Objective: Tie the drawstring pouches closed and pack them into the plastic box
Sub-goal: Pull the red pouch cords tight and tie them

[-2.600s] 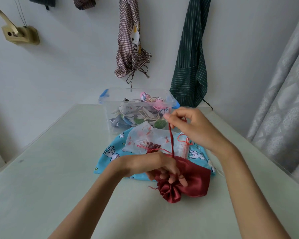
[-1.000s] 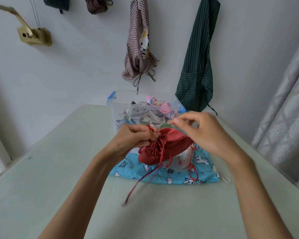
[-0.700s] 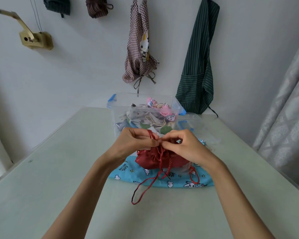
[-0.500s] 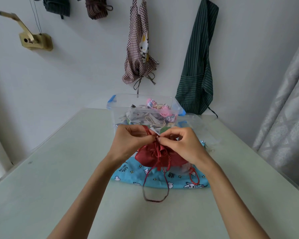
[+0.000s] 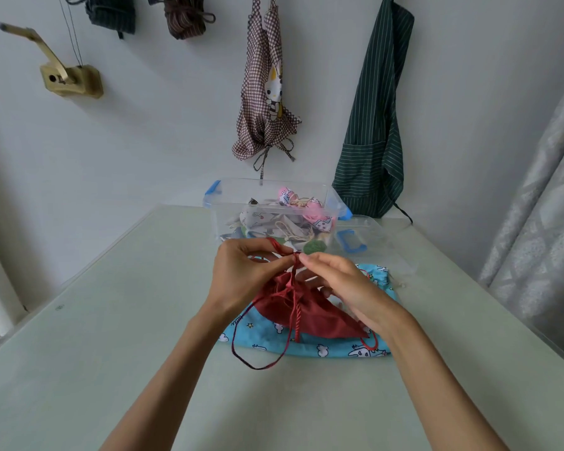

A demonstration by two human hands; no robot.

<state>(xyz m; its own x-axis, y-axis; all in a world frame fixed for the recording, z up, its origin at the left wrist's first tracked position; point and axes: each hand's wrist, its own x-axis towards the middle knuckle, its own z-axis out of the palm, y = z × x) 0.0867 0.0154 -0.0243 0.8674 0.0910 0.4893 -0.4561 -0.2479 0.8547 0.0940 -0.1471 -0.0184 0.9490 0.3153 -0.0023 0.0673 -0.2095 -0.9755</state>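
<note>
A clear plastic box with blue latches (image 5: 331,203) is seen at the far end of the pale green table (image 5: 95,369), and it is already partly filled with several patterned fabric pouches, so part of the packing can be judged done. Just in front of the box, a dark red satin drawstring pouch (image 5: 310,312) is held above the table, its mouth already gathered into pleats. Its twisted red cord (image 5: 295,307) is pinched near the gathered neck by the left hand (image 5: 241,275), and the same cord is pinched by the fingertips of the right hand (image 5: 345,284), close against the left; a long loop of cord hangs down towards the table. The knot appears unfinished, so this pouch is judged to be mid-tying and not yet packed. Under the red pouch, further from the box, a flat light blue cartoon-print pouch (image 5: 306,348) lies on the table, seemingly with another pale pouch on top of it; these remain to be tied and packed. The box's clear lid (image 5: 365,237) rests beside it.
</note>
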